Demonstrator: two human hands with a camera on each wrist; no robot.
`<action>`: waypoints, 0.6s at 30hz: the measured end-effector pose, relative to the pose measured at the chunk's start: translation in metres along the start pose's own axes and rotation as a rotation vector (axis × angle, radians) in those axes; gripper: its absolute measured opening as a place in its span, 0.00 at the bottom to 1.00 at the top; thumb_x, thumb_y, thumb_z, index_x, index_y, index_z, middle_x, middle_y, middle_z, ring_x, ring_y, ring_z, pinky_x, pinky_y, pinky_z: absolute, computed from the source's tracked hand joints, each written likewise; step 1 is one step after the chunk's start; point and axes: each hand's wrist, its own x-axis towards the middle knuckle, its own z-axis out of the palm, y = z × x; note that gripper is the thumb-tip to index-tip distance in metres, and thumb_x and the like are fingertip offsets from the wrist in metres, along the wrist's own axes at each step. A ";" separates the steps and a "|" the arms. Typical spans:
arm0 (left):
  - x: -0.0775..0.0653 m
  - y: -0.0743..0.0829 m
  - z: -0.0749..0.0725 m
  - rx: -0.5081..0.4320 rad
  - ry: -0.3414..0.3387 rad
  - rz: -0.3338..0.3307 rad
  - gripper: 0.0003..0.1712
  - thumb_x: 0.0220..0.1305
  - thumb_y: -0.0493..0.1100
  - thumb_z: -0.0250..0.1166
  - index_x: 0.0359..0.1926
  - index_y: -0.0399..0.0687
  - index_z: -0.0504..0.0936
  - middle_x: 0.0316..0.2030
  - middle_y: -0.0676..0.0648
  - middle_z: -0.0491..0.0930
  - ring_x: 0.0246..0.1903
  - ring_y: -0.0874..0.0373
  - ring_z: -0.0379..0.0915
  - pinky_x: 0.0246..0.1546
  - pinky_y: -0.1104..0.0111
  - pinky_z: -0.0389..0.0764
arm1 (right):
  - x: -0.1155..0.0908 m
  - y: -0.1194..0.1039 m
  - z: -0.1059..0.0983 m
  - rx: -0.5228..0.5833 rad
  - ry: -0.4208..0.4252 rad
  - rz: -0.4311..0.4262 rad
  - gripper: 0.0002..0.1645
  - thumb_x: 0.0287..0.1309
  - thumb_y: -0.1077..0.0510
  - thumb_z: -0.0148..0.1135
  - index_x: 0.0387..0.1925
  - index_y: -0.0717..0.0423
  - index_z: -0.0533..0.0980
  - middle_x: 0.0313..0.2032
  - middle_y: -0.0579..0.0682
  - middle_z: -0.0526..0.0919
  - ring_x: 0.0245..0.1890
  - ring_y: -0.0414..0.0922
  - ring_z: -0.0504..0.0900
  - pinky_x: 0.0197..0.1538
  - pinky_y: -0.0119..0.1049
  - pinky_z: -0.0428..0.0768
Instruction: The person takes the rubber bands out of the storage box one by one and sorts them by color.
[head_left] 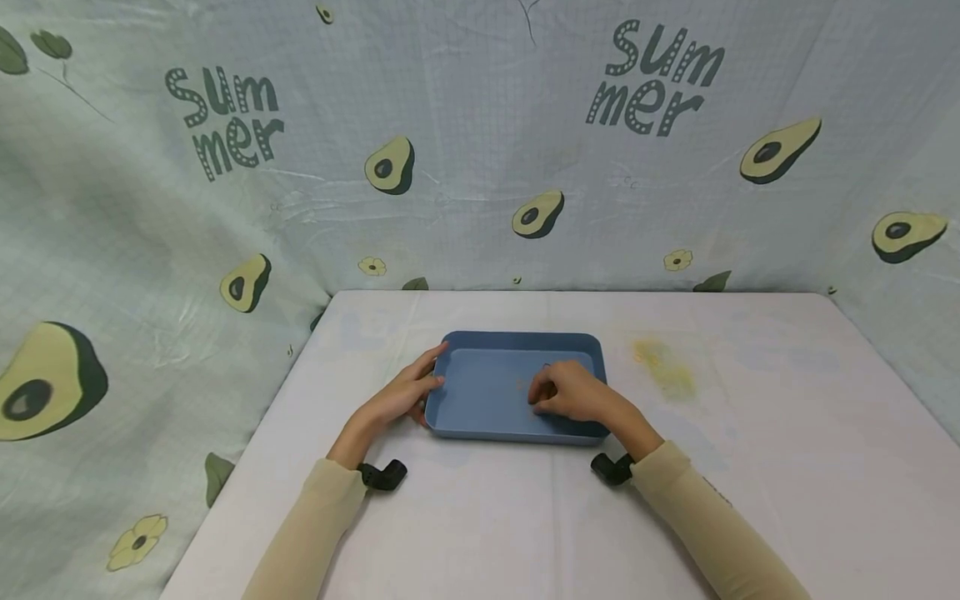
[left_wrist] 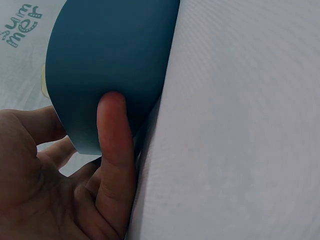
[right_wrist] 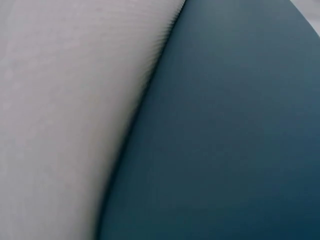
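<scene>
Left hand (head_left: pixel 397 397) is gripping a blue, rectangular, plastic-looking tray (head_left: pixel 480 398), likely light, stiff, best held edgewise. Opposite, right hand (head_left: pixel 576 392) is hiding any hold.

The person wears a top with long, plain sleeves in a pale beige. The left sleeve (head_left: pixel 307 537) and the right sleeve (head_left: pixel 712 529) both look smooth and fairly close-fitting, widening gradually up the forearm from a straight cuff edge at the wrist. Along the right one, a little behind the cuff, runs a thin line of small dark marking (head_left: pixel 717 491), too tiny to read. Each wrist carries a compact, black camera: the left wrist camera (head_left: pixel 384 476) is a bent, elbow-like piece with rounded ends, and the right wrist camera (head_left: pixel 611 469) is similarly stubby and dark. The left hand (head_left: pixel 397 397) and right hand (head_left: pixel 573 392) are bare.
</scene>
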 end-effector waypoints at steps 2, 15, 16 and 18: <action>0.000 0.000 0.001 0.000 0.003 -0.001 0.39 0.80 0.43 0.49 0.84 0.63 0.45 0.83 0.36 0.38 0.56 0.36 0.80 0.22 0.58 0.85 | -0.001 0.000 0.000 0.003 0.000 -0.001 0.02 0.61 0.60 0.73 0.36 0.55 0.88 0.31 0.46 0.87 0.30 0.35 0.80 0.34 0.29 0.79; 0.000 -0.003 -0.001 -0.015 -0.004 -0.011 0.39 0.81 0.44 0.49 0.84 0.66 0.44 0.83 0.37 0.36 0.31 0.48 0.85 0.20 0.62 0.83 | 0.001 0.003 0.001 0.011 0.000 0.007 0.03 0.60 0.60 0.74 0.30 0.50 0.87 0.29 0.44 0.87 0.29 0.33 0.79 0.33 0.29 0.78; 0.001 -0.003 -0.001 -0.012 -0.003 -0.008 0.39 0.81 0.44 0.49 0.84 0.65 0.44 0.83 0.37 0.36 0.32 0.48 0.85 0.20 0.62 0.83 | 0.002 0.004 0.001 0.011 0.001 0.002 0.04 0.60 0.60 0.74 0.30 0.50 0.86 0.29 0.43 0.87 0.29 0.33 0.79 0.33 0.29 0.78; 0.001 -0.002 -0.001 -0.006 -0.001 -0.005 0.39 0.81 0.44 0.49 0.84 0.64 0.44 0.83 0.36 0.36 0.34 0.46 0.86 0.20 0.61 0.84 | 0.002 0.004 0.001 0.015 0.002 -0.001 0.04 0.60 0.60 0.73 0.30 0.50 0.86 0.29 0.43 0.87 0.29 0.34 0.79 0.33 0.29 0.78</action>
